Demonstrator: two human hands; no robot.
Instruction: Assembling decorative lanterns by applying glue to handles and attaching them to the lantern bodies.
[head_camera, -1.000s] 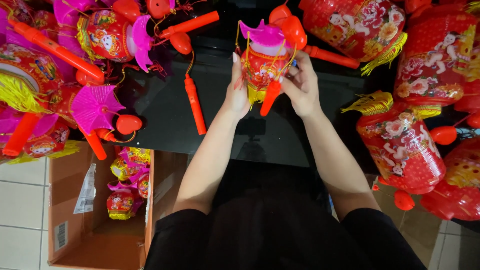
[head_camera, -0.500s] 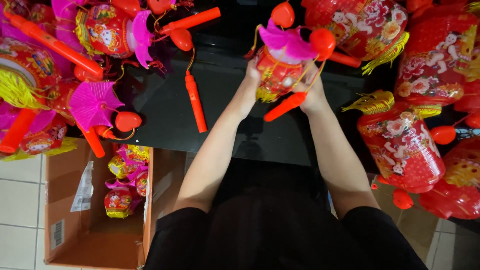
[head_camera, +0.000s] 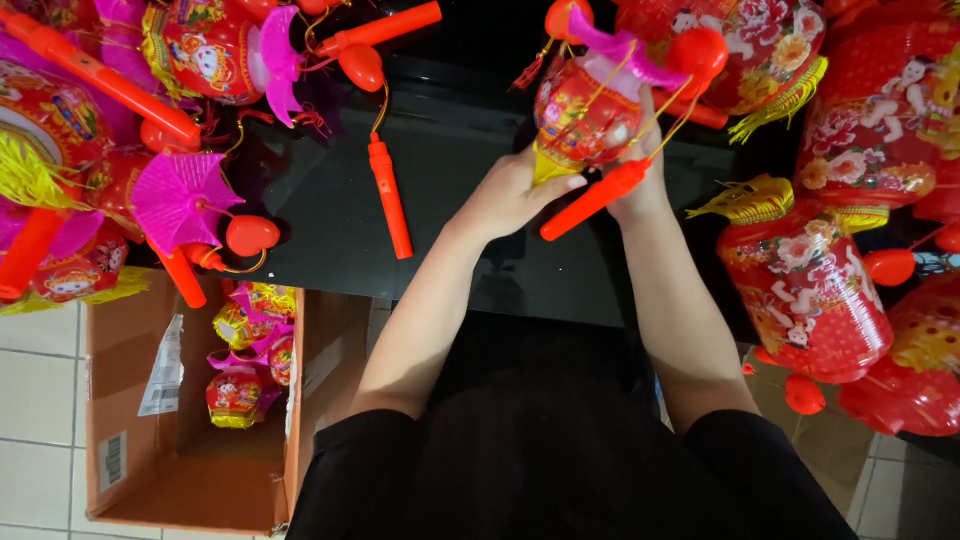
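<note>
Above a dark glossy worktop (head_camera: 470, 230) crowded with lanterns, the left hand (head_camera: 510, 195) and right hand (head_camera: 640, 185) each close a grip around a red toy lantern (head_camera: 590, 110), its orange handle (head_camera: 595, 200) lying between them.

The round red paper lantern with the pink ruffled top (head_camera: 590, 105) hides most of the right hand's (head_camera: 645, 185) fingers, the big red flowered lanterns (head_camera: 880, 120) run off the right edge, and the brown cardboard box (head_camera: 120, 400) is partly under the black tabletop (head_camera: 470, 200).
</note>
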